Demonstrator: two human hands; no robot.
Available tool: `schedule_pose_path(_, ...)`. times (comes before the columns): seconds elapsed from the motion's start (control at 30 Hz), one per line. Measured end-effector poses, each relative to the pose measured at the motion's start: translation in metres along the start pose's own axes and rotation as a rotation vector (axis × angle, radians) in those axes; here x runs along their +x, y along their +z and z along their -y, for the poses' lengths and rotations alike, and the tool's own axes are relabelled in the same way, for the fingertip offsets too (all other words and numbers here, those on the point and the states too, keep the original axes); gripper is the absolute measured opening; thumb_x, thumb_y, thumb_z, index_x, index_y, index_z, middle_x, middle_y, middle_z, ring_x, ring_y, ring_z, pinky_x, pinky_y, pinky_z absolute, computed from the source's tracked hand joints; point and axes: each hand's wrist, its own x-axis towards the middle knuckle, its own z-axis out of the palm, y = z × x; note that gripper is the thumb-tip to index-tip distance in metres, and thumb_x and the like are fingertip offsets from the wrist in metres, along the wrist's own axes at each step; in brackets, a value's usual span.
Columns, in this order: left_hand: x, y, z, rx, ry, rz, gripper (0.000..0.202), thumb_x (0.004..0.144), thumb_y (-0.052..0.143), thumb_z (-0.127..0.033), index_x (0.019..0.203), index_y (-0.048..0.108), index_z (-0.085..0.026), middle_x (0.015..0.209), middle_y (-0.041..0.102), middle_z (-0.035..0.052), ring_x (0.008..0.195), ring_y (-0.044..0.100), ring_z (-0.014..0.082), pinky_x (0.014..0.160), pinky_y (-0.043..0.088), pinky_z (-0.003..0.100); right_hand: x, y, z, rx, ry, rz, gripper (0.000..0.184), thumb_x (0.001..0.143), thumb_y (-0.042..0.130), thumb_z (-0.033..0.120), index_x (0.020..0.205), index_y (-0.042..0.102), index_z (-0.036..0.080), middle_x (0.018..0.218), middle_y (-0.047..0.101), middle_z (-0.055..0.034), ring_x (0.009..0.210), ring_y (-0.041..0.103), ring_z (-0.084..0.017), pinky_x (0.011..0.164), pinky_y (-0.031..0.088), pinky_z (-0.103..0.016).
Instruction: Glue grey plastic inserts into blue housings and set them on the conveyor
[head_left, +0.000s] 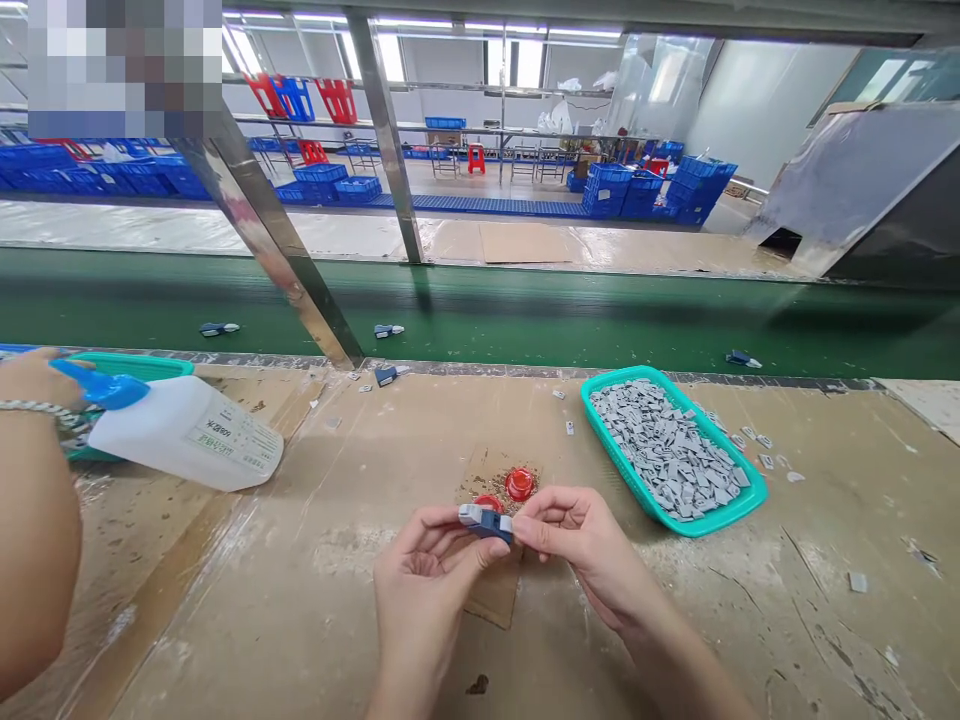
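Both my hands meet at the middle of the bench over a small blue and grey part (pixel 486 520). My left hand (pixel 424 580) pinches its left end with thumb and fingers closed. My right hand (pixel 577 545) pinches the right end, fingers curled. Just behind the part, a red cap (pixel 519 483) and a second red piece (pixel 487 501) sit on a scrap of cardboard (pixel 495 590). A teal tray (pixel 645 490) full of several small grey pieces lies to the right.
At the left a co-worker's arm (pixel 34 520) holds a white spray bottle (pixel 187 435) with a blue trigger. A green conveyor belt (pixel 525 310) carries a few blue parts beyond the bench. Loose grey pieces lie near the tray. Metal posts rise at the bench's back edge.
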Motion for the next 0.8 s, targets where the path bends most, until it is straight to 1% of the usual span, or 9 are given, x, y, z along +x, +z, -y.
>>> schedule_pose_path(0.13, 0.001, -0.001, 0.003, 0.005, -0.017, 0.017, 0.028, 0.049, 0.082, -0.014, 0.069, 0.063, -0.018, 0.077, 0.073, 0.0054, 0.078, 0.07, 0.0233, 0.069, 0.059, 0.029, 0.0, -0.002, 0.0, -0.022, 0.05, 0.027, 0.028, 0.067, 0.078, 0.037, 0.068, 0.063, 0.014, 0.066, 0.063, -0.0018, 0.06, 0.051, -0.011, 0.054, 0.037, -0.021)
schedule_pose_path(0.23, 0.0, -0.002, 0.005, 0.019, -0.008, 0.04, 0.025, 0.049, 0.082, -0.013, 0.067, 0.066, -0.017, 0.077, 0.073, 0.0048, 0.073, 0.07, 0.0225, 0.067, 0.06, 0.028, -0.001, -0.004, 0.0, -0.005, 0.087, 0.072, 0.034, 0.067, 0.078, 0.039, 0.066, 0.053, 0.016, 0.062, 0.06, 0.0012, 0.055, 0.047, -0.009, 0.049, 0.033, -0.019)
schedule_pose_path(0.3, 0.0, -0.002, 0.005, 0.029, -0.009, 0.058, 0.023, 0.051, 0.081, -0.014, 0.07, 0.068, -0.017, 0.079, 0.073, 0.0049, 0.076, 0.07, 0.0229, 0.07, 0.06, 0.029, -0.001, -0.005, -0.001, 0.004, 0.099, 0.094, 0.037, 0.067, 0.078, 0.039, 0.068, 0.048, 0.018, 0.063, 0.059, 0.0025, 0.056, 0.046, -0.01, 0.048, 0.031, -0.018)
schedule_pose_path(0.4, 0.003, -0.004, 0.005, 0.047, -0.08, 0.193, 0.029, 0.055, 0.081, -0.018, 0.082, 0.07, -0.017, 0.088, 0.073, 0.0076, 0.085, 0.069, 0.0257, 0.077, 0.059, 0.033, -0.002, -0.003, 0.0, -0.018, 0.081, 0.092, 0.036, 0.07, 0.076, 0.039, 0.072, 0.046, 0.019, 0.065, 0.058, 0.0031, 0.059, 0.047, -0.01, 0.048, 0.03, -0.018)
schedule_pose_path(0.5, 0.016, -0.007, 0.003, 0.115, -0.101, 0.376, 0.038, 0.067, 0.075, -0.026, 0.103, 0.065, -0.016, 0.104, 0.069, 0.0113, 0.1, 0.064, 0.0264, 0.089, 0.053, 0.036, -0.004, -0.002, 0.006, -0.107, 0.021, 0.044, 0.029, 0.078, 0.068, 0.042, 0.078, 0.05, 0.019, 0.07, 0.06, 0.0017, 0.064, 0.05, -0.011, 0.052, 0.034, -0.019)
schedule_pose_path(0.57, 0.036, -0.007, 0.002, 0.249, -0.011, 0.434, 0.038, 0.078, 0.064, -0.032, 0.113, 0.059, -0.016, 0.11, 0.066, 0.0125, 0.105, 0.062, 0.0244, 0.093, 0.05, 0.036, -0.005, -0.007, 0.011, -0.223, -0.046, -0.044, 0.027, 0.082, 0.062, 0.044, 0.085, 0.054, 0.019, 0.077, 0.063, -0.0009, 0.071, 0.054, -0.014, 0.057, 0.038, -0.021)
schedule_pose_path(0.63, 0.069, -0.004, 0.0, 0.458, 0.151, 0.444, 0.035, 0.087, 0.05, -0.033, 0.117, 0.053, -0.016, 0.113, 0.064, 0.0124, 0.104, 0.062, 0.0214, 0.091, 0.05, 0.035, -0.006, -0.019, 0.017, -0.352, -0.147, -0.211, 0.029, 0.082, 0.061, 0.046, 0.09, 0.056, 0.019, 0.086, 0.065, -0.0036, 0.08, 0.057, -0.017, 0.063, 0.042, -0.024)
schedule_pose_path(0.7, 0.111, 0.004, 0.0, 0.656, 0.308, 0.432, 0.029, 0.091, 0.039, -0.027, 0.116, 0.05, -0.015, 0.113, 0.062, 0.0116, 0.1, 0.062, 0.0184, 0.089, 0.051, 0.034, -0.006, -0.036, 0.021, -0.472, -0.239, -0.414, 0.03, 0.082, 0.059, 0.048, 0.092, 0.057, 0.02, 0.09, 0.064, -0.0043, 0.084, 0.058, -0.019, 0.066, 0.044, -0.026)
schedule_pose_path(0.8, 0.182, 0.025, 0.003, 0.832, 0.416, 0.406, 0.027, 0.091, 0.037, -0.016, 0.115, 0.05, -0.013, 0.101, 0.064, 0.0095, 0.093, 0.062, 0.0172, 0.09, 0.048, 0.038, -0.007, -0.063, 0.023, -0.673, -0.296, -0.657, 0.026, 0.084, 0.055, 0.047, 0.094, 0.057, 0.023, 0.095, 0.064, -0.0031, 0.089, 0.057, -0.02, 0.069, 0.045, -0.029)
